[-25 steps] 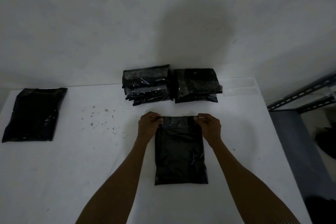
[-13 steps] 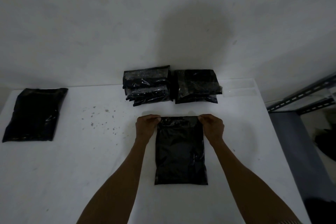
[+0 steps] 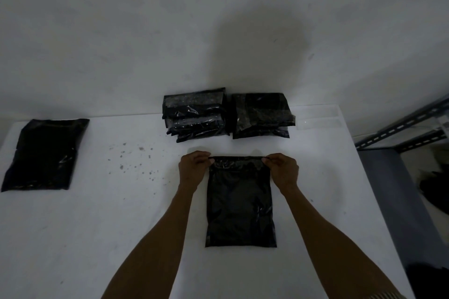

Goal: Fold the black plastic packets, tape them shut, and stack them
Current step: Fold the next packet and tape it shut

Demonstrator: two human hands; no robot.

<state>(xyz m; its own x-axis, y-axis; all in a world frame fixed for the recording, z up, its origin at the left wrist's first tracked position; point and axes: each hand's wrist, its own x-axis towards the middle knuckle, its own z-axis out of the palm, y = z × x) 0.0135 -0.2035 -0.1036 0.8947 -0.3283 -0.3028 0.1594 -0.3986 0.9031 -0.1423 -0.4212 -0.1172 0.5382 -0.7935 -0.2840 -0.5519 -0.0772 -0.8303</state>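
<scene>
Count: 1 packet (image 3: 240, 204) in work, black plastic, laid flat near centre of bench (image 3: 97, 226), short edge toward person. 2 piles of black packets are noted behind it, side by side at bench's far edge against wall (image 3: 170, 31): left stack (image 3: 195, 114) and right stack (image 3: 262, 114). No. per stack can't be told. 1 lone packet (image 3: 45, 154) is laid flat at far left, well apart. 2 clear strips (image 3: 318, 116) are seen at back right, just beside right stack.

Hands: packet's top left corner is pinched by left hand (image 3: 193, 168), fingers curled. Top right corner is pinched likewise by right hand (image 3: 283, 170). Top edge is held stretched between them.

Surface/room: bench white, dark specks (image 3: 136, 158) scattered left of centre. Wall plain, pale, w/ rounded shadow cast on it. Grey slotted-metal rack (image 3: 401, 131) is seen at right, beside bench.

Vs. 0.5 s earlier: little change noted. Packet in same spot, both corners pinched as before, stacks and lone packet unmoved.
</scene>
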